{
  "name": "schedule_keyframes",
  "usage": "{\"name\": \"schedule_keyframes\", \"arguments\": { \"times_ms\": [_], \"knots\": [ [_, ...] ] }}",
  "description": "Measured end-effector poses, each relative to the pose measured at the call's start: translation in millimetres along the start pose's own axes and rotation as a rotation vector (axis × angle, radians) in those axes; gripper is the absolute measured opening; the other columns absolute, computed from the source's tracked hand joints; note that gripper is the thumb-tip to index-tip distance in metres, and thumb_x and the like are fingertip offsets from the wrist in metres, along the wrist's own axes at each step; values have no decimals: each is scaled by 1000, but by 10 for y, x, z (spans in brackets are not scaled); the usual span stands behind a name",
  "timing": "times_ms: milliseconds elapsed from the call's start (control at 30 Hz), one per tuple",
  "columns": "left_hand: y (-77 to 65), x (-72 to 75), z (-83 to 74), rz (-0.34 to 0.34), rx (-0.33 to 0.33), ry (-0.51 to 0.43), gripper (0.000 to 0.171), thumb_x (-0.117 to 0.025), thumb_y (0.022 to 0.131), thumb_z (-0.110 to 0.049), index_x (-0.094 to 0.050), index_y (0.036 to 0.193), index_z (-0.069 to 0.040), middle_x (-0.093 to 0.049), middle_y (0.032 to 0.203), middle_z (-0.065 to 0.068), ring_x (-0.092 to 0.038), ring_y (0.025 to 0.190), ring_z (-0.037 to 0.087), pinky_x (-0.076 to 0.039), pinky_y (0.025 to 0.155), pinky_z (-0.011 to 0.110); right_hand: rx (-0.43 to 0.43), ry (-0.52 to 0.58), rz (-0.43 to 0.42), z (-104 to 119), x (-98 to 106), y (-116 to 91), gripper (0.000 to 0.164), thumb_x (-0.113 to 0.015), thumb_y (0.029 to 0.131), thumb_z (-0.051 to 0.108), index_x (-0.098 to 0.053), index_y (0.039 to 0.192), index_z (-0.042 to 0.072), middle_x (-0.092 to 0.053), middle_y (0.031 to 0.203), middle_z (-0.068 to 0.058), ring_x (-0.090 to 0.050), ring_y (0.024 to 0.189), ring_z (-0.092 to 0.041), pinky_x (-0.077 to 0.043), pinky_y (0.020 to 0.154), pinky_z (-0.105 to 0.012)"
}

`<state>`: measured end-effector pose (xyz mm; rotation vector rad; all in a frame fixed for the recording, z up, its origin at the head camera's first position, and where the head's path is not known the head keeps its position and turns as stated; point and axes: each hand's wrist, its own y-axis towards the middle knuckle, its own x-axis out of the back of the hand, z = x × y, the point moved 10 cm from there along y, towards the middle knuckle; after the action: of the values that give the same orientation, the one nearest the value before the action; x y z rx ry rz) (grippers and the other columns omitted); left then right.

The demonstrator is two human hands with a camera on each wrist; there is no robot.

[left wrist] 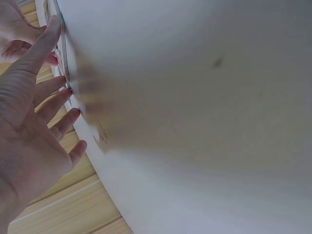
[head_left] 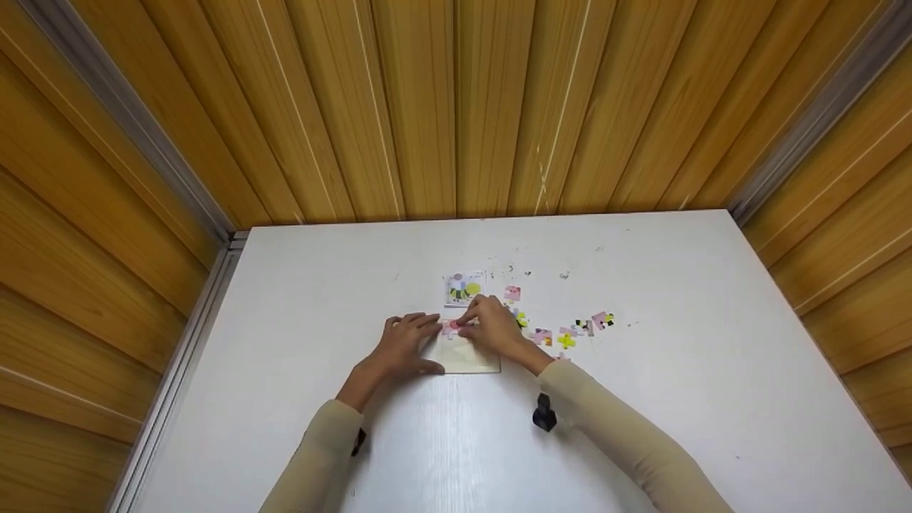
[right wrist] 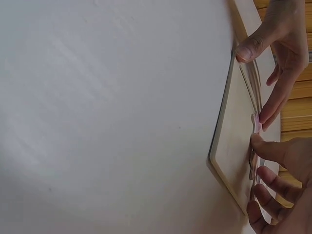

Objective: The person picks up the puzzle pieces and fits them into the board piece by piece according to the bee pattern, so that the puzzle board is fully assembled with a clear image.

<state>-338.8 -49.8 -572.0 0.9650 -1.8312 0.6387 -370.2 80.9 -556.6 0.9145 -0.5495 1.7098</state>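
A pale wooden puzzle board (head_left: 470, 361) lies on the white table, with pink jigsaw pieces (head_left: 450, 327) along its far edge. My left hand (head_left: 406, 345) is at the board's left side. Its thumb rests at the near corner and its fairly straight fingers reach the far end, as the right wrist view also shows. With thumb and fingertips, my right hand (head_left: 496, 328) pinches a jigsaw piece (right wrist: 253, 163) at the far part of the board. Those fingers hide much of that piece.
Just beyond the board lies a picture card (head_left: 456, 293) with a green and yellow design. Several loose pieces are scattered to the right, including a pink one (head_left: 512, 293), a yellow one (head_left: 566, 340) and a pink-and-black one (head_left: 603, 320). Wood-panel walls (head_left: 484, 107) enclose the table.
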Motion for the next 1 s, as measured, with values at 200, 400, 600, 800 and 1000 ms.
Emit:
{"name": "schedule_keyframes", "arguments": {
  "times_ms": [200, 400, 600, 800, 1000],
  "knots": [
    [-1, -5, -8, -10, -13, -4, 83, -88, 76, -44, -59, 142, -5, -52, 155, 11, -44, 144, 38, -30, 113, 64, -69, -6, -1, -16, 5, 16, 14, -85, 80, 10, -83, 94, 9, -69, 96, -9, -60, 92, -26, -47, 79, -38],
    [21, 3, -24, -10, -18, 1, 83, -88, 76, -45, -59, 143, -5, -52, 155, 12, -45, 143, 37, -31, 112, 64, -54, 15, 34, -62, -10, 39, 17, -84, 81, 11, -82, 97, 6, -69, 96, -12, -59, 89, -23, -44, 75, -33],
    [23, 12, -11, -12, -22, -2, 84, -88, 75, -44, -58, 142, -4, -52, 154, 13, -45, 142, 38, -30, 112, 64, 97, 131, 7, -71, 76, -49, 21, -79, 84, 6, -80, 105, 0, -66, 97, -17, -57, 87, -25, -45, 79, -33],
    [6, 6, 3, -9, -9, -12, 84, -89, 75, -44, -58, 143, -5, -52, 155, 12, -44, 144, 38, -30, 113, 64, 97, 134, -51, -170, 158, -145, 16, -79, 86, 7, -81, 101, 2, -67, 98, -15, -57, 93, -27, -46, 84, -39],
    [0, 17, -4, -9, -9, -11, 85, -88, 75, -45, -58, 143, -5, -51, 155, 12, -44, 144, 38, -30, 113, 64, 65, 104, -66, -210, 133, -142, 12, -77, 89, 10, -82, 99, 5, -65, 102, -11, -55, 99, -24, -46, 87, -40]
  ]
}}
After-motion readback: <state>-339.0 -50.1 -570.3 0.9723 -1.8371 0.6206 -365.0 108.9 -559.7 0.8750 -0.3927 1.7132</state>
